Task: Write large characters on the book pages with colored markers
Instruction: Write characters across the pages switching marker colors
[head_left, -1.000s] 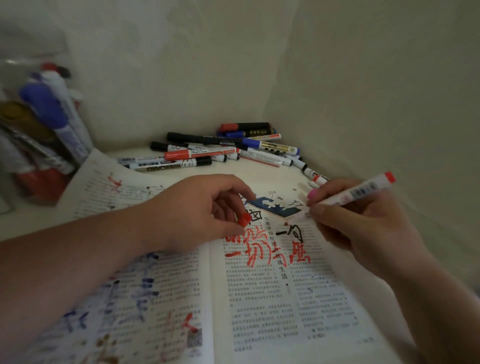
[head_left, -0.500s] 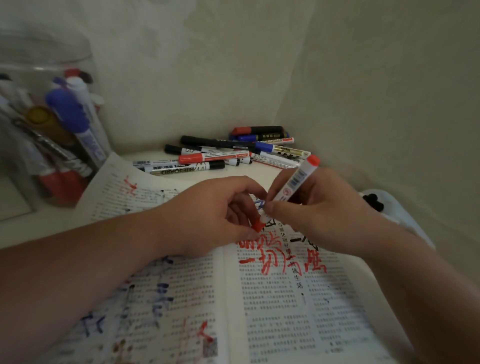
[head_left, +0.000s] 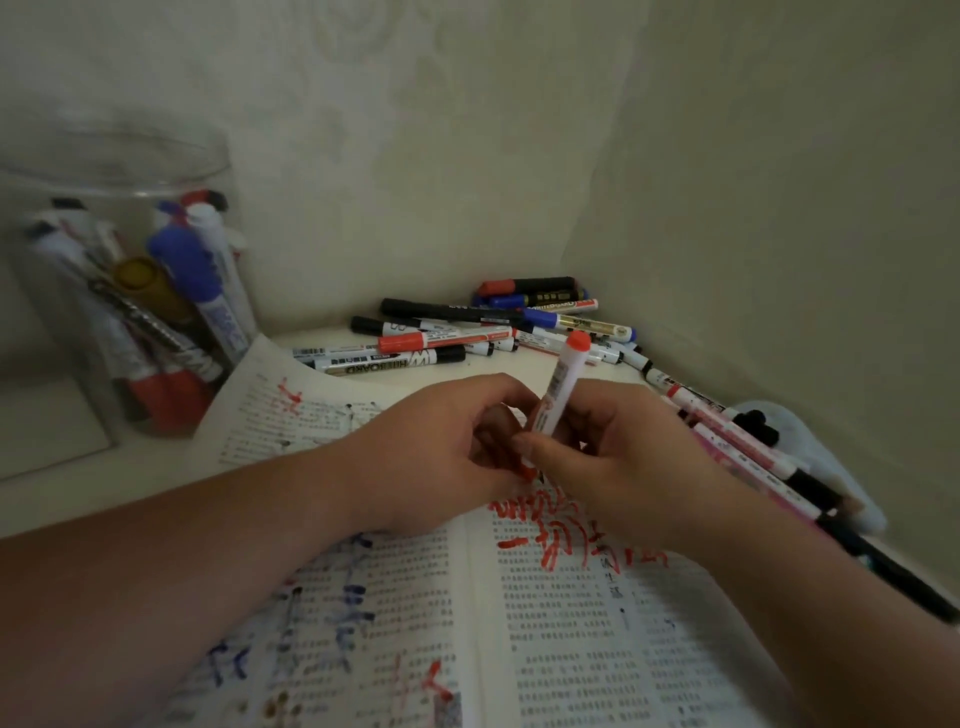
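Swung upright since a second ago, the white red-ended marker (head_left: 558, 384) is gripped by the right hand (head_left: 623, 462) above the open printed book (head_left: 597, 649), over its far right page; the left hand (head_left: 431, 457) pinches the small red cap (head_left: 527, 471). Press the cap straight along the barrel.

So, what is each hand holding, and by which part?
The right hand grips the red marker by its lower barrel; left hand pinches its red cap at the tip.

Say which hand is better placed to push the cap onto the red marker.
Left, likely. The left hand pinches the cap at the lower end of the marker, so it can push; the right hand grips the barrel and just steadies it.
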